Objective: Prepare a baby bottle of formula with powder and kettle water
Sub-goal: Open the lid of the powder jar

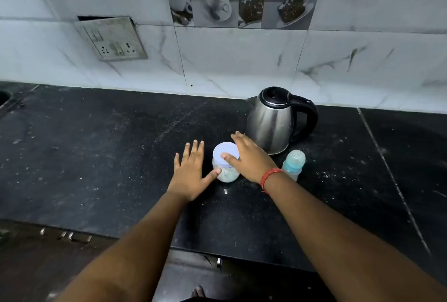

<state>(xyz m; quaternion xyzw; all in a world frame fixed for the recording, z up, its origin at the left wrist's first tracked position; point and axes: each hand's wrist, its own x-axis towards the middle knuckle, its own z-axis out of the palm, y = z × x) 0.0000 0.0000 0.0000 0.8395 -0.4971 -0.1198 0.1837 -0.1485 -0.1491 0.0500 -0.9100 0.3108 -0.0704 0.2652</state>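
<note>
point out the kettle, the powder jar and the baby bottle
kettle (271, 125): head view, on its steel body
powder jar (223, 150): head view, on its pale lid
baby bottle (293, 165): head view, on its blue collar

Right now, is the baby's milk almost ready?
Not yet, nothing looks done. The powder jar still has its lid on, and the baby bottle is capped beside the kettle. In hand: the left hand and right hand touch the jar. Left: open it, scoop powder, pour water.
</note>
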